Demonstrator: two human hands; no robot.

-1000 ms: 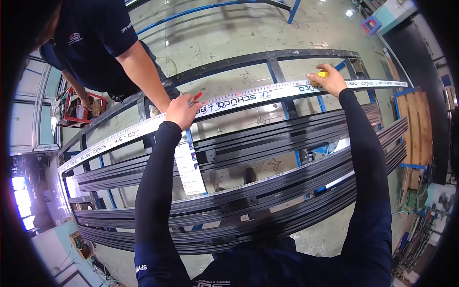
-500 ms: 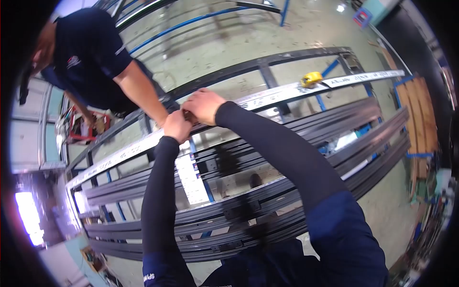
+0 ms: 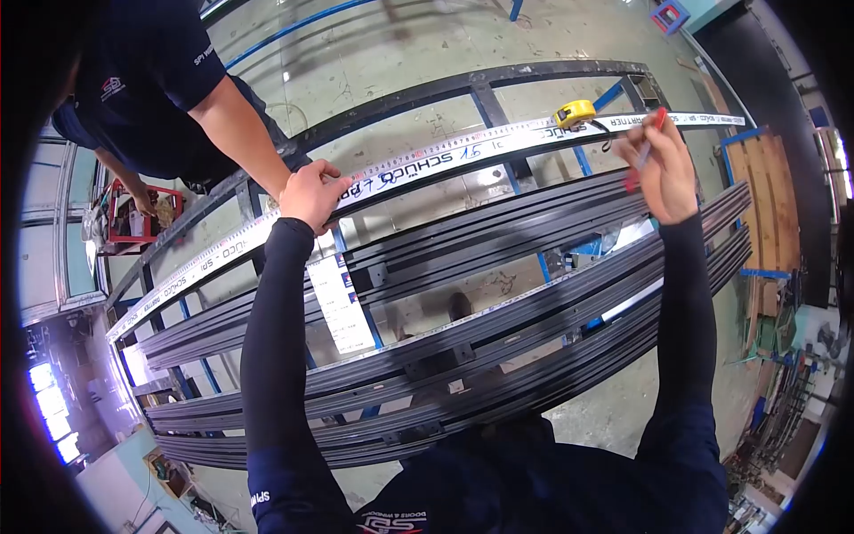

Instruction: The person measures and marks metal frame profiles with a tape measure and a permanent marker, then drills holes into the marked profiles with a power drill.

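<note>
A long profile bar with white printed protective film (image 3: 480,153) lies across the frame. My left hand (image 3: 311,198) is closed over this bar, its fingers bent around the edge. A yellow tape measure (image 3: 575,112) rests on the bar further right, its blade (image 3: 427,149) drawn out leftward along the film. My right hand (image 3: 667,173) is raised near the bar's right end, closed on a slim pen-like thing with red ends (image 3: 660,117), blurred by motion. Blue handwritten marks (image 3: 378,182) show on the film beside my left hand.
Several dark profiles (image 3: 525,218) lie on the rack nearer me, with a white label sheet (image 3: 341,307) among them. A co-worker's forearm (image 3: 240,133) reaches to the bar beside my left hand. Wooden boards (image 3: 769,205) stand right; a red crate (image 3: 142,214) sits left.
My hands were together at the bar; the right has moved far right and up with the pen-like thing, while the left stays on the bar. The view has shifted slightly.
</note>
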